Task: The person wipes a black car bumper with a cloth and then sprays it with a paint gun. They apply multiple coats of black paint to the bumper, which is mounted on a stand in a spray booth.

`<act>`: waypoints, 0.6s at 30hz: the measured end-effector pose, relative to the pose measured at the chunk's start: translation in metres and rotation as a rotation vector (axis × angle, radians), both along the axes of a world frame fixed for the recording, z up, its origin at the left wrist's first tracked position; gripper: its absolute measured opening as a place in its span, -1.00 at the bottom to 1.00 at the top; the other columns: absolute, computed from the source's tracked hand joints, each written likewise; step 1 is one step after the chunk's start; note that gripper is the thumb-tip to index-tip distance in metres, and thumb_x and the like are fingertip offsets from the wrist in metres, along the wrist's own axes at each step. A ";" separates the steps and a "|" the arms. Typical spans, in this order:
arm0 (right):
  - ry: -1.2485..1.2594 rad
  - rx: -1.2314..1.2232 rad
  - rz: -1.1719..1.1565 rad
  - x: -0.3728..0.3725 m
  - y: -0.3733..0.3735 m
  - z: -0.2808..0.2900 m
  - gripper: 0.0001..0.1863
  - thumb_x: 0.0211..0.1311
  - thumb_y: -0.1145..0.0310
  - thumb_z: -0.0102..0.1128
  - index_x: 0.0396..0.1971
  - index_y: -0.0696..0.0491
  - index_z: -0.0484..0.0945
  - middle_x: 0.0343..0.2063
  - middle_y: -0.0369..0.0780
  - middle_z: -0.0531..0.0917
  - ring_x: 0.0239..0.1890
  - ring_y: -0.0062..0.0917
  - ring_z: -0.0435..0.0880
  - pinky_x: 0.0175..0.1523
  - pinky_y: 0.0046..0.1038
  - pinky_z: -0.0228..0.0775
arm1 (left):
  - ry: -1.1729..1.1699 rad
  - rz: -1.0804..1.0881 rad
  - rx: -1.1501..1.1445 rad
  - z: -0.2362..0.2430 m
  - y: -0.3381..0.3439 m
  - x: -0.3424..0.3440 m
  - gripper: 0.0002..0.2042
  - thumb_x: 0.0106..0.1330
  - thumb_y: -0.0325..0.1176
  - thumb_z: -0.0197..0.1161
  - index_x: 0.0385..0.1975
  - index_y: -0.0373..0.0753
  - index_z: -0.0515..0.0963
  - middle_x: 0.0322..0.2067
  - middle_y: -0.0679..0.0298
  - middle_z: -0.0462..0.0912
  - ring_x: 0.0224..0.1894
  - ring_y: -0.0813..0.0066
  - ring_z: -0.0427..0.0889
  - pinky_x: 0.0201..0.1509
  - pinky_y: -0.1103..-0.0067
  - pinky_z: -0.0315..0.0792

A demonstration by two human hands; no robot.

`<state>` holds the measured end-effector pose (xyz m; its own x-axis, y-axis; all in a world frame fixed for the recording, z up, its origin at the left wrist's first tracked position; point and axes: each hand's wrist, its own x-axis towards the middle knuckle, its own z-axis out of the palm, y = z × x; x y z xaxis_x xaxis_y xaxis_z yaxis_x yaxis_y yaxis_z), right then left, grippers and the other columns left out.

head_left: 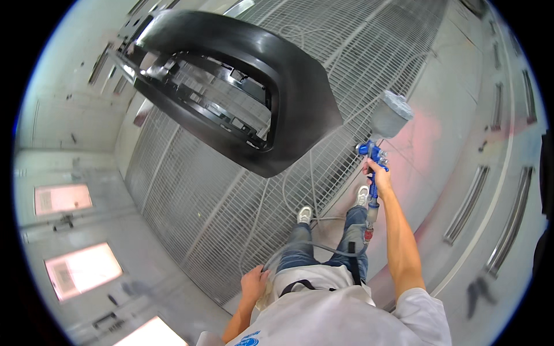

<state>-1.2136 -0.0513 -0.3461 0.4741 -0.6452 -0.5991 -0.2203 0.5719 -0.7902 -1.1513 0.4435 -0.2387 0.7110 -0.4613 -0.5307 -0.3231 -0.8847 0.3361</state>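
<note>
My right hand [378,177] is closed round the grip of a blue spray gun [373,151], held out to the right of my body. A grey cup [391,117] with a wrapped-looking top sits on the gun. From a red fitting [368,234] under the grip, a grey air hose [332,249] curves across my thighs to my left hand [254,282], whose fingers are curled round it by my left hip. Ahead of me hangs or stands a black car bumper [303,92], to the left of the gun and apart from it; its support is hidden.
Metal floor grating [190,190] spreads beneath the bumper, with loops of hose lying over it. Lit windows [83,270] are set in the left wall. Metal bars [466,205] run along the right wall. Pink overspray marks the pale surface [418,138] beside the gun.
</note>
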 end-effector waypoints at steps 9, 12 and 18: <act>0.174 -0.233 0.177 0.015 -0.152 -0.036 -0.78 0.26 0.25 0.22 -0.52 0.04 0.54 -0.60 -0.33 0.55 -0.59 -0.66 0.49 -0.59 -0.57 0.26 | 0.090 0.336 -0.062 0.011 -0.137 -0.139 -0.69 0.32 -0.08 0.23 -0.26 -0.24 0.57 -0.41 -0.02 0.66 -0.32 -0.09 0.64 -0.27 0.22 0.49; 0.146 -0.193 0.400 0.021 -0.123 -0.007 -0.80 0.23 0.27 0.24 -0.52 0.04 0.54 -0.62 -0.34 0.54 -0.63 -0.67 0.47 -0.61 -0.59 0.25 | 0.086 0.475 -0.072 0.011 -0.150 -0.156 -0.69 0.34 -0.08 0.22 -0.25 -0.24 0.57 -0.42 -0.02 0.67 -0.32 -0.10 0.64 -0.26 0.24 0.49; -0.167 0.196 0.978 0.038 -0.055 0.100 -0.77 0.22 0.22 0.34 -0.45 0.07 0.60 -0.58 -0.36 0.59 -0.58 -0.70 0.50 -0.57 -0.60 0.31 | 0.013 0.576 -0.016 0.033 -0.170 -0.173 -0.71 0.32 -0.09 0.24 -0.21 -0.19 0.62 -0.47 0.03 0.67 -0.40 0.00 0.66 -0.33 0.29 0.49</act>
